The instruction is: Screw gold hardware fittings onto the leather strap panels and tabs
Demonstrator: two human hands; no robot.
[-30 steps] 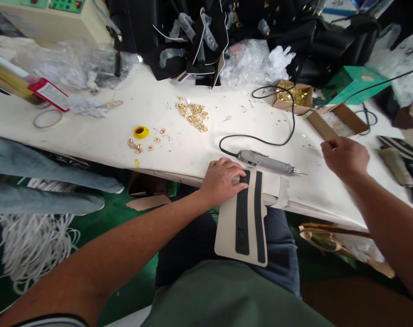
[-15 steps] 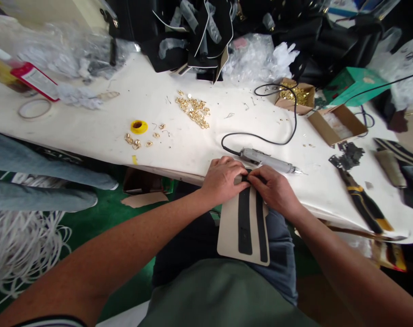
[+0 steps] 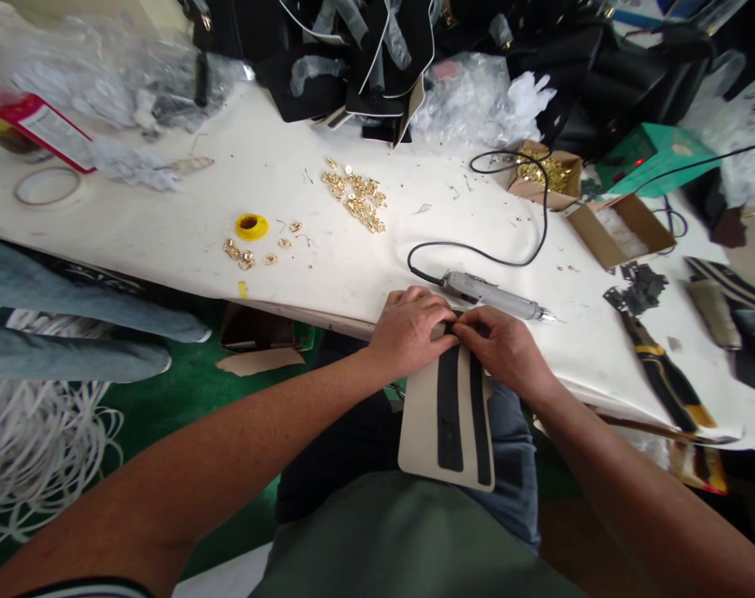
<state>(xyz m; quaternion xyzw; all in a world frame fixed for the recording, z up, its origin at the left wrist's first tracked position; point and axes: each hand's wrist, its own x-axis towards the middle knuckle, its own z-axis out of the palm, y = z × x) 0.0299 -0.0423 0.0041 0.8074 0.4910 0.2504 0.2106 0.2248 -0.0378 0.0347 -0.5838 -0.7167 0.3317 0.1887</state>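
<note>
Beige panel point(image 3: 468, 415), bearing two dark strips, lies at the lower middle of the frame, its upper end at the near edge of the counter point(image 3: 327, 274) and the rest reaching down over our lap. Our left hand point(image 3: 411, 328) bends over the panel's upper left corner, thumb and forefinger close to the end of the left-hand dark strip point(image 3: 450, 407); we cannot tell whether those fingers are clamped. Our right hand point(image 3: 505, 345) meets it there with thumb and forefinger pinched together, and whether anything small sits between them is hidden from us. We judge the step in hand to be close fingertip work at that strip end, and the next move calls for a firm left hand, since much of the panel overhangs the counter. The grey power tool point(image 3: 492, 297) lies just beyond our hands, near the frame's centre. Toward the upper right, an open cardboard box point(image 3: 539, 193) holds a heap of small gold pieces point(image 3: 542, 170). Just beside it, to the right, a second brown box point(image 3: 595, 241), also open, holds something whitish, too blurred for us to name. More gold fittings point(image 3: 358, 199) lie loose at upper centre, outside any container. Below the counter, left of centre, we see a dark box point(image 3: 258, 328) whose contents we cannot make out.
</note>
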